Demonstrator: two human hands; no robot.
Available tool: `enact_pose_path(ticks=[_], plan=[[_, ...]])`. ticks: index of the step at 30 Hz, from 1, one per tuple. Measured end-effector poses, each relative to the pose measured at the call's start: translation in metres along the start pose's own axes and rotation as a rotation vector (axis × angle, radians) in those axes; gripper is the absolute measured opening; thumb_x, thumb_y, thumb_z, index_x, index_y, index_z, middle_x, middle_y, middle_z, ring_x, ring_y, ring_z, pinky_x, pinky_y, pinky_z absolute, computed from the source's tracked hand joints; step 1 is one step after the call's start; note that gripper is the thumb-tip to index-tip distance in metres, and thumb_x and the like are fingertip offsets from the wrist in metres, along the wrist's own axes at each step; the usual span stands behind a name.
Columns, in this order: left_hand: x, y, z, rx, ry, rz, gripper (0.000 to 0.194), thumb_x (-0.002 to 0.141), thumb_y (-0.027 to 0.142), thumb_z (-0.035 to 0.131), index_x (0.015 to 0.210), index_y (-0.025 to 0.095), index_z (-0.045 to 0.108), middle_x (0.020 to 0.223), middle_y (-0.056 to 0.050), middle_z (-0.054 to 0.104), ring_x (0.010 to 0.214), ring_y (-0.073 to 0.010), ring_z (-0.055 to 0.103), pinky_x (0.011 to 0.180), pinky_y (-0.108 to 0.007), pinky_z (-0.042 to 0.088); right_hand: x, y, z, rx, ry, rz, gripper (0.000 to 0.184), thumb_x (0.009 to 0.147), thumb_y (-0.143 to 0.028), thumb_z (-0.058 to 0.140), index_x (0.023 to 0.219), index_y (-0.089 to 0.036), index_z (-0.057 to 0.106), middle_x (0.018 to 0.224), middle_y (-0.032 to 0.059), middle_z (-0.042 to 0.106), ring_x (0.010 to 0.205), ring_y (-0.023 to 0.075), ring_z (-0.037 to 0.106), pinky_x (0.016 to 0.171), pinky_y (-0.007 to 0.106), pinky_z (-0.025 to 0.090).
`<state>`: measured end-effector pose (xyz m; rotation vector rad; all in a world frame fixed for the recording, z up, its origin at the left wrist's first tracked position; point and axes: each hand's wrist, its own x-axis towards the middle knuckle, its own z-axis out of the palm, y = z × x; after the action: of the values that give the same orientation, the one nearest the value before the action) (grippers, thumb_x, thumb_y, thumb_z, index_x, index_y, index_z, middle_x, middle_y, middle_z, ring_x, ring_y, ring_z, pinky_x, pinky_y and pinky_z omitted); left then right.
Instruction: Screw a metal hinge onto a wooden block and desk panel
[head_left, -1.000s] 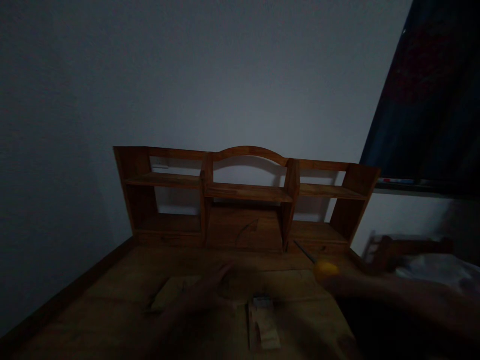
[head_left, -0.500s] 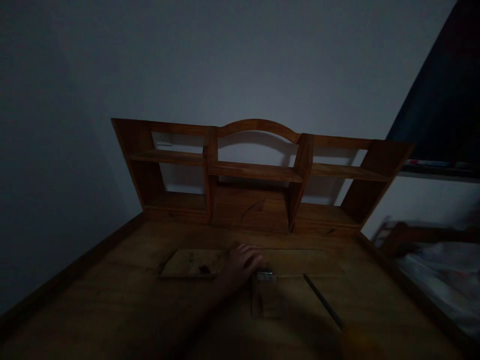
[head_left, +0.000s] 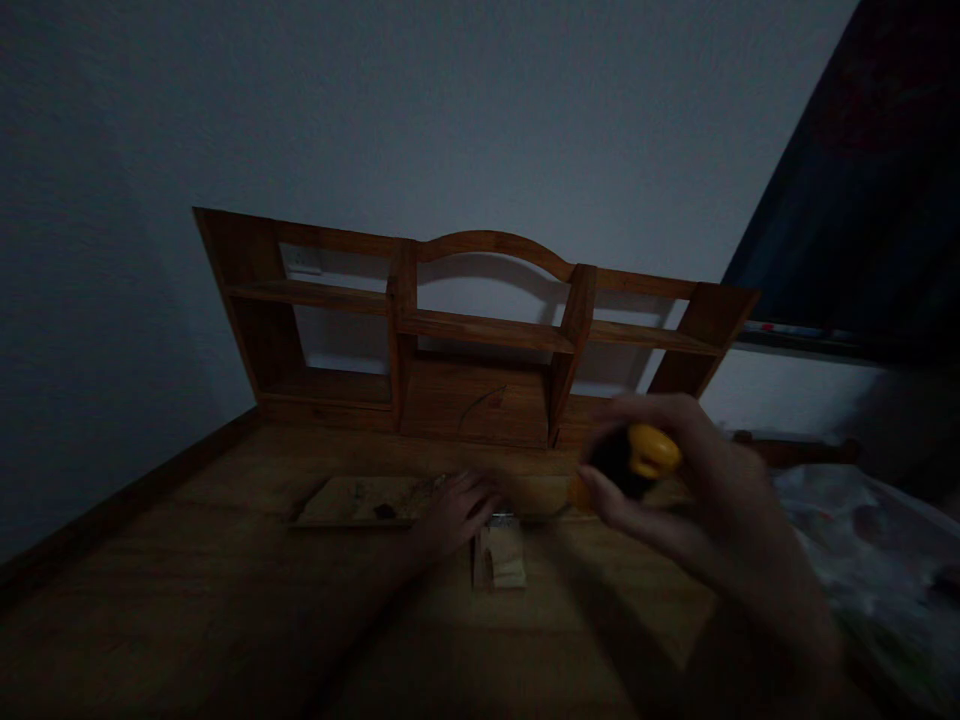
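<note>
My right hand [head_left: 720, 500] is closed around the yellow and black handle of a screwdriver [head_left: 651, 450]. Its thin shaft, blurred, runs left toward a small metal hinge [head_left: 501, 520]. My left hand [head_left: 454, 515] is closed over a long flat wooden board [head_left: 345, 498], its fingers bent at the far edge beside the hinge. A short wooden block [head_left: 504, 560] extends from the hinge toward me. Dark marks show on the left part of the long board. The screwdriver's tip is too dim and blurred to place exactly.
Behind the wooden tabletop [head_left: 225, 560] rises a shelf unit [head_left: 487, 330] with an arched top rail, against a pale wall. Raised wooden edging runs along the table's left side. Crumpled plastic-like material [head_left: 847, 540] lies at the right, below a dark curtain [head_left: 847, 200].
My right hand has come up into view with the screwdriver, which was low at the right. My left hand stays on the board. The view has shifted slightly right.
</note>
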<state>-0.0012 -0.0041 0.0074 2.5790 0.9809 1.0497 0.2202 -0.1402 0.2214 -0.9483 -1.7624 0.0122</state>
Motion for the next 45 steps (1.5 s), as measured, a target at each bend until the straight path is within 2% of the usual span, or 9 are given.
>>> enact_pose_path(ticks=[4, 9, 13, 16, 21, 25, 29, 33, 45], plan=[[0.0, 0.001, 0.002, -0.024, -0.025, 0.084, 0.03, 0.102, 0.035, 0.043, 0.111, 0.023, 0.069, 0.112, -0.006, 0.067, 0.11, -0.0198, 0.058, 0.098, -0.037, 0.047, 0.01, 0.05, 0.03, 0.01, 0.066, 0.099, 0.06, 0.072, -0.042, 0.082, 0.128, -0.027, 0.063, 0.105, 0.0048, 0.069, 0.083, 0.0203, 0.065, 0.071, 0.031, 0.053], [-0.001, -0.001, 0.005, 0.015, -0.01, 0.1, 0.03, 0.102, 0.034, 0.044, 0.107, 0.021, 0.07, 0.112, -0.007, 0.066, 0.11, -0.0204, 0.057, 0.098, -0.039, 0.046, -0.016, 0.121, 0.085, 0.328, 0.246, 0.423, 0.044, 0.074, -0.05, 0.078, 0.1, -0.016, 0.071, 0.09, 0.0062, 0.071, 0.075, 0.018, 0.064, 0.069, 0.03, 0.052], [-0.001, -0.003, 0.005, 0.021, -0.006, 0.116, 0.03, 0.102, 0.033, 0.043, 0.106, 0.022, 0.071, 0.111, -0.006, 0.067, 0.11, -0.0197, 0.058, 0.098, -0.038, 0.046, -0.036, 0.144, 0.112, 0.572, 0.366, 0.507, 0.037, 0.083, -0.054, 0.067, 0.088, -0.018, 0.064, 0.086, 0.0078, 0.073, 0.06, 0.0159, 0.062, 0.063, 0.032, 0.052], [-0.001, -0.004, 0.005, 0.027, -0.016, 0.116, 0.03, 0.102, 0.033, 0.043, 0.107, 0.021, 0.071, 0.111, -0.006, 0.067, 0.109, -0.0197, 0.058, 0.097, -0.038, 0.046, -0.041, 0.155, 0.121, 0.715, 0.397, 0.548, 0.038, 0.077, -0.05, 0.075, 0.092, -0.018, 0.062, 0.09, 0.0078, 0.074, 0.061, 0.0141, 0.062, 0.067, 0.032, 0.054], [0.001, -0.007, 0.006, 0.024, -0.027, 0.118, 0.03, 0.102, 0.033, 0.043, 0.105, 0.021, 0.071, 0.109, -0.006, 0.067, 0.106, -0.0194, 0.058, 0.095, -0.037, 0.046, -0.046, 0.16, 0.121, 0.698, 0.458, 0.563, 0.049, 0.07, -0.046, 0.082, 0.105, -0.019, 0.061, 0.091, 0.0044, 0.072, 0.064, 0.0111, 0.061, 0.067, 0.029, 0.051], [0.0, -0.007, 0.004, 0.031, 0.003, 0.109, 0.03, 0.102, 0.032, 0.043, 0.102, 0.021, 0.07, 0.109, -0.006, 0.067, 0.107, -0.0198, 0.058, 0.096, -0.038, 0.046, -0.051, 0.15, 0.119, 0.379, 0.464, 0.506, 0.035, 0.079, -0.049, 0.072, 0.091, -0.019, 0.06, 0.073, -0.0012, 0.062, 0.054, 0.0101, 0.049, 0.051, 0.024, 0.039], [0.0, -0.005, 0.001, 0.047, 0.009, 0.109, 0.031, 0.102, 0.032, 0.042, 0.102, 0.021, 0.07, 0.107, -0.006, 0.066, 0.107, -0.0205, 0.058, 0.095, -0.038, 0.047, -0.058, 0.138, 0.123, 0.168, 0.477, 0.394, 0.035, 0.082, -0.048, 0.069, 0.1, -0.021, 0.057, 0.073, -0.001, 0.059, 0.063, 0.0136, 0.055, 0.058, 0.026, 0.042], [-0.001, -0.005, 0.002, 0.031, -0.017, 0.113, 0.028, 0.101, 0.03, 0.043, 0.106, 0.022, 0.07, 0.109, -0.006, 0.066, 0.109, -0.0211, 0.057, 0.096, -0.039, 0.047, -0.064, 0.13, 0.128, 0.177, 0.427, 0.391, 0.04, 0.086, -0.049, 0.065, 0.114, -0.023, 0.052, 0.078, 0.0002, 0.061, 0.067, 0.0161, 0.059, 0.059, 0.027, 0.044], [-0.003, -0.009, 0.004, 0.011, -0.13, 0.177, 0.033, 0.093, 0.014, 0.049, 0.117, 0.025, 0.069, 0.12, -0.005, 0.064, 0.116, -0.0223, 0.055, 0.103, -0.042, 0.044, -0.067, 0.127, 0.132, 0.173, 0.319, 0.354, 0.038, 0.087, -0.049, 0.065, 0.111, -0.024, 0.049, 0.076, -0.0007, 0.059, 0.065, 0.0154, 0.057, 0.059, 0.027, 0.044]])
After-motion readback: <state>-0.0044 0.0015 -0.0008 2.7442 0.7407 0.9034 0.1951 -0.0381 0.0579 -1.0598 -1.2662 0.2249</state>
